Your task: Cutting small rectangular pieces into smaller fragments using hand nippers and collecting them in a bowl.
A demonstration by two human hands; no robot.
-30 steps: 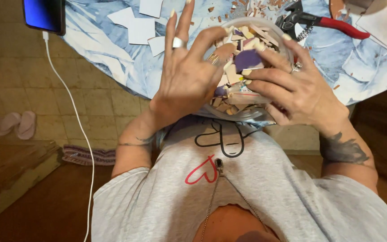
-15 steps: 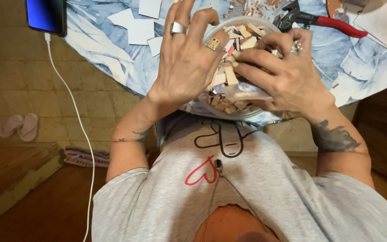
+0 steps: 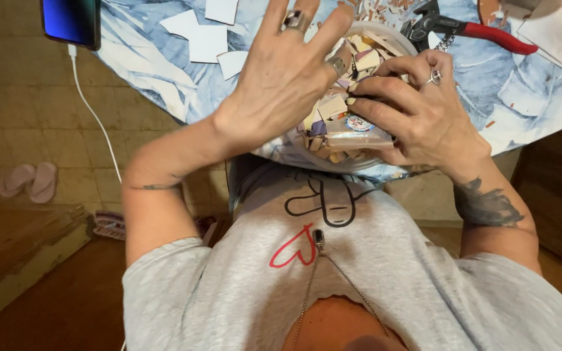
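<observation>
Tub [image 3: 333, 153] of tile shards [image 3: 349, 62] sits at the near edge of the table [image 3: 151, 65], right against our chest, and both our hands are on it. Our left hand [image 3: 281, 84] lies over the left half of the tub with its fingers spread apart and pointing away from us, the palm down on the shards; we cannot tell whether anything is caught under it. Our right hand [image 3: 417, 114] curls over the right rim, its fingers drawn together and dipping into the pieces, thumb along the tub wall; whether they pinch a shard is hidden. Half a second ago the left hand's fingers lay closer together and more across the tub; now they have fanned out and the hand has slid a little up and left, baring more of the shards between the two hands. The right hand has hardly shifted, and the purple piece it held a second ago no longer shows. On the table beyond the tub lie white pieces [image 3: 206, 39], well apart from it, and red-handled nippers [image 3: 469, 29] just past the tub's far right rim. A phone [image 3: 69, 23] sits at the table's left edge, its white cable [image 3: 95, 120] hanging down towards the floor, where pale slippers [image 3: 27, 182] lie.
</observation>
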